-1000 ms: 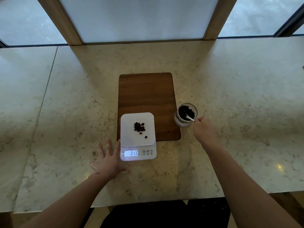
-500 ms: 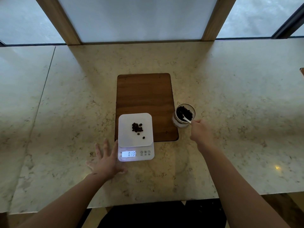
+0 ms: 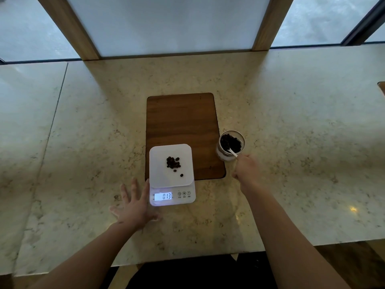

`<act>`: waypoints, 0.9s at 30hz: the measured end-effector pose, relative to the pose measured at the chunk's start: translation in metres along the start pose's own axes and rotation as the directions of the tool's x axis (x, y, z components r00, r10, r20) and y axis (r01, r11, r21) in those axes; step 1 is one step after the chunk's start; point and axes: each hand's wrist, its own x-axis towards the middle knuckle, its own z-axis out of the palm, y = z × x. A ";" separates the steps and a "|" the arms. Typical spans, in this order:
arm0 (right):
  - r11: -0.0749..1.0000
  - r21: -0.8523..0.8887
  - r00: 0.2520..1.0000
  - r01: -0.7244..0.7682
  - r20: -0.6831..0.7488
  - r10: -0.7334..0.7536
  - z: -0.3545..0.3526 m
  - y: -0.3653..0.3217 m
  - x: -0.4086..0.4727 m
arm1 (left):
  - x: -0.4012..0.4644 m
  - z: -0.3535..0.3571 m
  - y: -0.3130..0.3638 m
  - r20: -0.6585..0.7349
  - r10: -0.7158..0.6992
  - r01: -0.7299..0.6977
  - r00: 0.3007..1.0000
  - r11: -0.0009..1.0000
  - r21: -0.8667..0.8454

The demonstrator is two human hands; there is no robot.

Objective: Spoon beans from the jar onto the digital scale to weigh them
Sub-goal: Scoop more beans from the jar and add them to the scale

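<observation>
A white digital scale sits at the near end of a wooden board; its lit display reads 013. A small pile of dark beans lies on its platform, with one bean apart to the lower right. A glass jar of dark beans stands just right of the board. My right hand grips the handle of a white spoon whose bowl is down among the jar's beans. My left hand lies flat on the counter with fingers spread, touching the scale's left edge.
The wooden board lies on a pale marble counter. Wooden window posts rise behind the counter. The counter's near edge runs below my forearms. A brown object shows at the right border.
The spoon has stayed in the jar with my right hand on it, shifting only slightly. My left hand has remained flat beside the scale, and the reading is unchanged.
</observation>
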 end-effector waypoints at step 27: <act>0.996 0.079 1.000 -0.029 -0.003 0.029 0.003 0.005 0.002 | 0.000 0.001 -0.002 -0.008 0.012 -0.012 1.000 1.000 -0.004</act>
